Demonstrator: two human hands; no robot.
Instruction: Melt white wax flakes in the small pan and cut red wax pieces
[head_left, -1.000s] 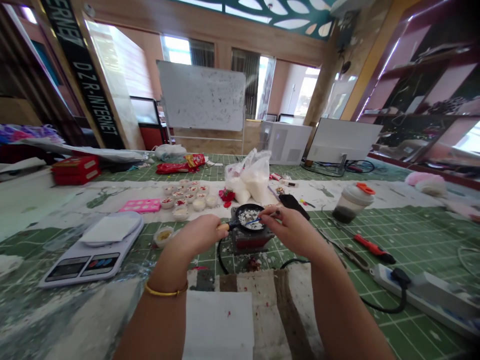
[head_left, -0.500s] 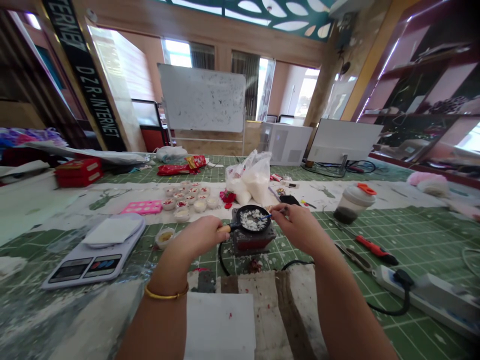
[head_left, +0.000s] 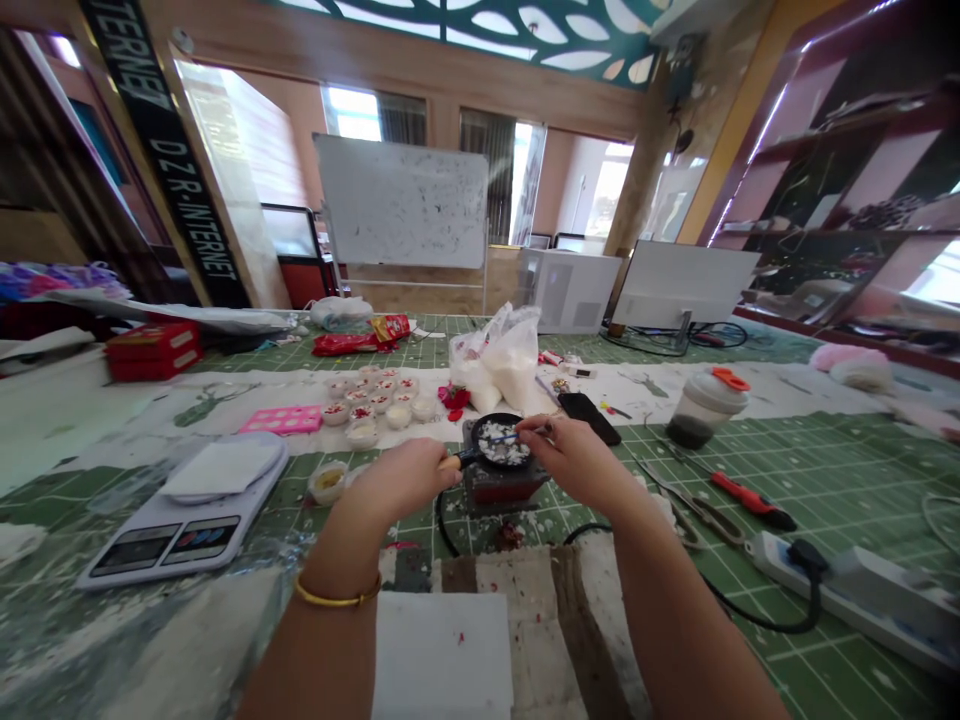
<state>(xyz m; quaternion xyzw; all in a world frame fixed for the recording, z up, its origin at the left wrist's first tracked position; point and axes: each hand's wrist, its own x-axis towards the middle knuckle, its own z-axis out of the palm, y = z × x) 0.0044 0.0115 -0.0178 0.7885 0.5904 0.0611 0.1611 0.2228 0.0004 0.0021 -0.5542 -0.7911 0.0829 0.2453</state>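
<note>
My left hand [head_left: 411,473] is closed around the wooden handle of a small black frying pan [head_left: 480,458]. The pan rests on a dark, boxy hot plate [head_left: 504,492]. White flakes or chunks [head_left: 501,441] lie spread in the pan. In my right hand [head_left: 570,455] I pinch a thin bluish stick [head_left: 507,437], its tip down among the white pieces. Behind the pan stand clear plastic bags of white material [head_left: 506,360]. A small cup with yellowish contents [head_left: 328,481] sits left of my left hand.
Several small filled cups [head_left: 379,399] and a pink mould [head_left: 281,420] stand back left. A kitchen scale [head_left: 187,510] is at left. To the right are a phone [head_left: 590,417], a shaker bottle [head_left: 706,408], scissors [head_left: 701,510], a red-handled tool [head_left: 752,499] and a power strip [head_left: 847,600].
My right hand has moved left over the pan, bringing the stick further across it and uncovering more of the phone and scissors. My left hand keeps its hold on the handle.
</note>
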